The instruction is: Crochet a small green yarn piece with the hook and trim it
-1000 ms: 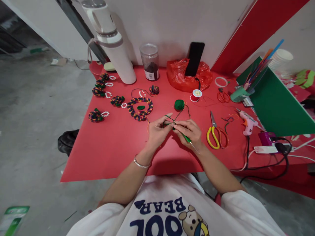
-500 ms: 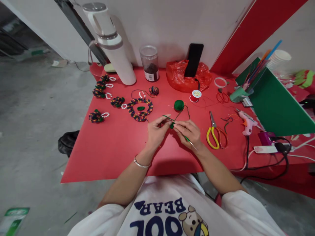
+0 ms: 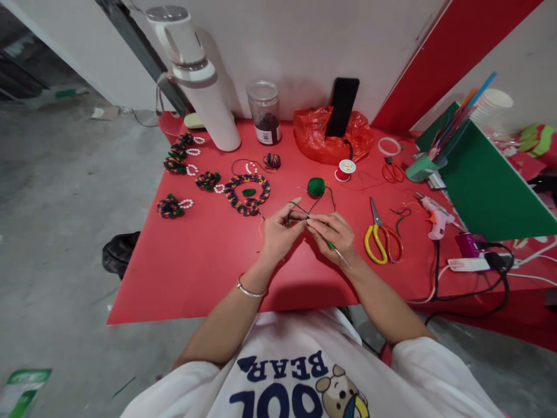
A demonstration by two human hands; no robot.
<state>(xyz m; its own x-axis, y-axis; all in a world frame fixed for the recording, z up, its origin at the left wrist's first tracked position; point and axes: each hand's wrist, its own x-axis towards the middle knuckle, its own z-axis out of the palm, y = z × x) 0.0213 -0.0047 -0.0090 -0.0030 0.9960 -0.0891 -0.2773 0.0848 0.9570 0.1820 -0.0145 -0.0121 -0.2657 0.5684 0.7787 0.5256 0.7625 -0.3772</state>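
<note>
Red table [image 3: 195,273], white wall [image 3: 296,40], grey concrete floor [image 3: 56,220]

I am sitting at a makeshift craft workstation in a bare, unfinished room. My red-topped work table [image 3: 195,273] stands on a rough grey concrete floor [image 3: 56,220] against a plain white wall [image 3: 296,40]. Finished multicoloured yarn rosettes with white bead loops [image 3: 174,165] lie at ten o'clock. At two o'clock are yellow-handled scissors [image 3: 376,238], a pink-and-white hot glue gun [image 3: 437,217] and a white power strip with black cables [image 3: 472,265]. A small red spool of thread [image 3: 346,169] sits at twelve o'clock.
</note>
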